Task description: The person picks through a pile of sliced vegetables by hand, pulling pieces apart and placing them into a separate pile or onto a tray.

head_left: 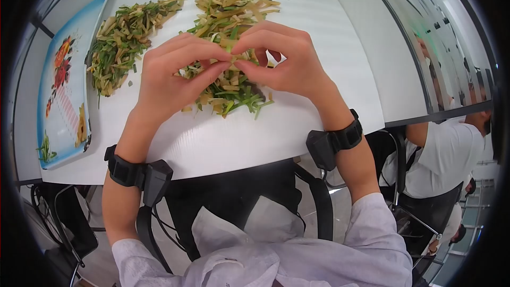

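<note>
Head view shows a blue and white tray (81, 69) with painted flowers, on a white table (324, 48). Some green bits (46, 148) are at the tray's near end. Just right of the tray is a heap of chopped stalks (119, 42), green and yellow. Farther right of the tray, the left hand (170, 72) has its thumb and finger tips close together. Next, still right of the tray, a second heap (228, 8) lies under both hands. Beyond it from the tray, the right hand (289, 58) does the same, its tips by the left ones. I cannot tell if either pinches a bit. Farthest from the tray is a person in a white shirt (451, 154).
</note>
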The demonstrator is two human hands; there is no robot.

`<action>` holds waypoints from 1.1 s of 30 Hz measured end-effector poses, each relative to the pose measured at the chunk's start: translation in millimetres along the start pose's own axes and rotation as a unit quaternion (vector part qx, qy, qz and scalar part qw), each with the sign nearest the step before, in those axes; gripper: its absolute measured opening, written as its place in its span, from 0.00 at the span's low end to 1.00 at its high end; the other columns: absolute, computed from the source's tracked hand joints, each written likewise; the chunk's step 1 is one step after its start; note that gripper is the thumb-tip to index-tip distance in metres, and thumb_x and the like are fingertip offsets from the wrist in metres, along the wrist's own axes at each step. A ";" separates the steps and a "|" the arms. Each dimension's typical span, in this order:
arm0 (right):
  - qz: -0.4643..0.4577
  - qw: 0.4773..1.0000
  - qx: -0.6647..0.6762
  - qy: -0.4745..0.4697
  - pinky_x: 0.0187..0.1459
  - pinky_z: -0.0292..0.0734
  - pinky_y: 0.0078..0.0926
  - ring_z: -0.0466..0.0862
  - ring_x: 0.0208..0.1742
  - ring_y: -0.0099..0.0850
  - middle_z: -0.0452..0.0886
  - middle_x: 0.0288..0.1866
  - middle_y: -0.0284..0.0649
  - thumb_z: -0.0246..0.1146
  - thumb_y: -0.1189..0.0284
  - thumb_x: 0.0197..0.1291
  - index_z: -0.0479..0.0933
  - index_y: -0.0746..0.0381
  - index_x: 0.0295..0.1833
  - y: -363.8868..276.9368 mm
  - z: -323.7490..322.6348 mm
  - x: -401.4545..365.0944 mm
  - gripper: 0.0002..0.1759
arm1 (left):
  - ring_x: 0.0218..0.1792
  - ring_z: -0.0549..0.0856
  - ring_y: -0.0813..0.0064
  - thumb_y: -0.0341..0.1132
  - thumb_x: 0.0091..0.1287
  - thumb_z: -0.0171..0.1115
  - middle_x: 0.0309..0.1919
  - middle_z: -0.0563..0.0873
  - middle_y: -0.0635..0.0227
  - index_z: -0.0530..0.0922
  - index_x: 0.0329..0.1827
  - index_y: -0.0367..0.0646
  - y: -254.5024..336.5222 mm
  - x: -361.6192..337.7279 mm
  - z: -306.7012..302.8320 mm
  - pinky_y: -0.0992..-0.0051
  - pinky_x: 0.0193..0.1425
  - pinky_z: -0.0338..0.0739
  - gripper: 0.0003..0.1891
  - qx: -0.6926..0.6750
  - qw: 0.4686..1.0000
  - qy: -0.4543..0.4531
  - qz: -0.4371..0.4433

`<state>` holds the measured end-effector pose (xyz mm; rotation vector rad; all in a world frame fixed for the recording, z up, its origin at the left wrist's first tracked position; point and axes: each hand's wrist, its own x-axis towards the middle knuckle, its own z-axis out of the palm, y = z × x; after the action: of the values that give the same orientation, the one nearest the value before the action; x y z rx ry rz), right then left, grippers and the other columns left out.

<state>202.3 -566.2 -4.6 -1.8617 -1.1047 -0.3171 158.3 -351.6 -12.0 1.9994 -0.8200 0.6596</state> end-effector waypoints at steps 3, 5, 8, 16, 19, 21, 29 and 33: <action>-0.002 1.000 -0.007 -0.004 0.26 0.73 0.20 0.78 0.24 0.22 0.83 0.33 0.30 0.71 0.76 0.51 0.83 0.56 0.37 2.3 -0.3 -0.2 0.07 | 0.34 0.85 0.75 0.17 0.53 0.72 0.37 0.88 0.65 0.86 0.38 0.38 -1.0 -0.1 0.3 0.78 0.38 0.80 0.11 -0.014 1.000 -0.001 0.005; -0.007 1.000 -0.010 -0.009 0.26 0.73 0.20 0.78 0.24 0.22 0.83 0.32 0.30 0.71 0.76 0.51 0.83 0.56 0.36 3.1 -1.3 -0.8 0.07 | 0.35 0.86 0.75 0.17 0.53 0.72 0.38 0.88 0.65 0.85 0.38 0.38 -1.4 0.2 1.4 0.78 0.39 0.80 0.10 -0.021 1.000 -0.002 0.011; 0.003 1.000 -0.018 -0.011 0.26 0.73 0.20 0.79 0.24 0.23 0.82 0.30 0.30 0.71 0.75 0.51 0.82 0.56 0.34 1.9 -0.9 -1.0 0.05 | 0.37 0.87 0.74 0.17 0.54 0.70 0.41 0.87 0.64 0.85 0.37 0.37 -0.6 0.1 1.5 0.78 0.41 0.81 0.10 -0.035 0.999 -0.008 0.000; -0.008 0.999 -0.031 0.020 0.27 0.73 0.19 0.79 0.24 0.22 0.82 0.30 0.29 0.72 0.75 0.51 0.80 0.56 0.34 -1.6 -3.6 0.2 0.07 | 0.37 0.88 0.75 0.17 0.54 0.69 0.41 0.89 0.63 0.86 0.38 0.37 0.5 0.0 0.3 0.78 0.41 0.82 0.10 -0.052 0.998 -0.022 -0.009; -0.013 0.999 -0.041 0.025 0.27 0.73 0.18 0.79 0.24 0.22 0.82 0.28 0.29 0.72 0.75 0.51 0.81 0.56 0.34 -0.9 -3.5 0.1 0.07 | 0.32 0.87 0.77 0.18 0.55 0.70 0.40 0.90 0.66 0.87 0.37 0.40 -2.3 0.0 2.9 0.80 0.34 0.82 0.09 -0.045 0.999 -0.008 0.008; -0.016 0.999 -0.044 0.022 0.27 0.73 0.18 0.79 0.24 0.21 0.82 0.28 0.29 0.72 0.75 0.51 0.81 0.56 0.35 1.0 -4.3 -0.1 0.07 | 0.35 0.87 0.76 0.18 0.55 0.70 0.40 0.89 0.64 0.87 0.38 0.38 -0.9 -0.6 1.2 0.79 0.37 0.82 0.09 -0.037 0.999 -0.015 0.002; 0.030 0.999 -0.013 0.018 0.26 0.73 0.18 0.78 0.22 0.20 0.85 0.30 0.28 0.74 0.72 0.50 0.83 0.55 0.42 -4.0 -3.0 0.2 0.12 | 0.27 0.85 0.80 0.19 0.55 0.71 0.36 0.90 0.67 0.87 0.38 0.42 -2.5 -1.1 1.7 0.82 0.31 0.79 0.10 -0.024 1.000 0.014 0.004; 0.000 0.999 -0.036 0.007 0.26 0.72 0.18 0.77 0.22 0.21 0.84 0.28 0.28 0.74 0.73 0.50 0.83 0.55 0.37 0.1 -3.3 -0.3 0.08 | 0.25 0.83 0.82 0.20 0.55 0.71 0.33 0.89 0.69 0.87 0.38 0.43 -2.6 -0.7 2.1 0.82 0.28 0.76 0.10 -0.004 1.000 0.029 0.003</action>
<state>202.8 -569.1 -3.0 -1.9202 -1.0961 -0.3731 160.1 -352.1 -14.9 1.9620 -0.7929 0.7130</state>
